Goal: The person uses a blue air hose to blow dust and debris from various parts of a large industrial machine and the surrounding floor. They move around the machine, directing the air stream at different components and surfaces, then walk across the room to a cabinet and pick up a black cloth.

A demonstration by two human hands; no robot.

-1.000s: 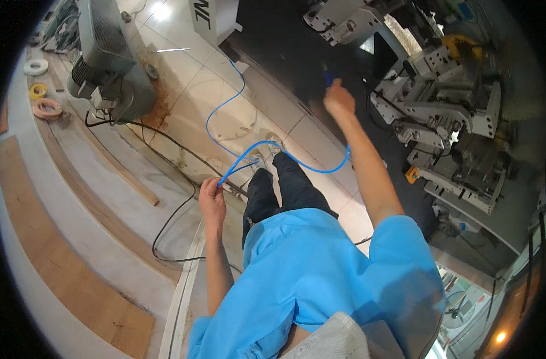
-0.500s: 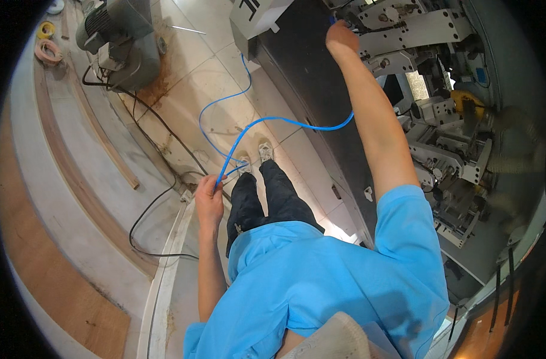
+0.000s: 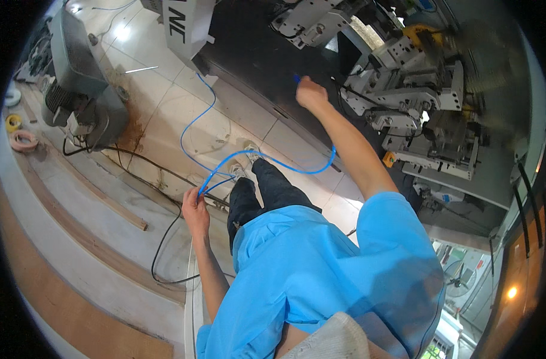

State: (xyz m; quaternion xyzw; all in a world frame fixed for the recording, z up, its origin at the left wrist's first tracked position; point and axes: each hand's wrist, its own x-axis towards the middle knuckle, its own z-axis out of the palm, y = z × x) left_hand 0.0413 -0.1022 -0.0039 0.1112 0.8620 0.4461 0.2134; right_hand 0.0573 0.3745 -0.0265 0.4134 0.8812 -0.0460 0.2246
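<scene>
The dark machine (image 3: 249,42) fills the space ahead and to my right, its pale metal brackets (image 3: 399,96) beyond my reaching arm. A long brown board (image 3: 69,305) curves along my left, and past it stands a grey motor unit (image 3: 75,54). Between them and the machine, the blue hose (image 3: 309,172) hangs in front of my legs: one stretch arcs rightward and passes out of sight at my right forearm, while a thinner-looking stretch winds over the tiled floor (image 3: 165,107) toward the machine's foot. My left hand (image 3: 195,212) is closed round the hose. My right hand (image 3: 312,94), out over the dark machine, is curled round a small blue piece (image 3: 296,78); only its tip shows. Far left lie a pink roll (image 3: 23,149) and a smaller yellow roll (image 3: 13,129).
</scene>
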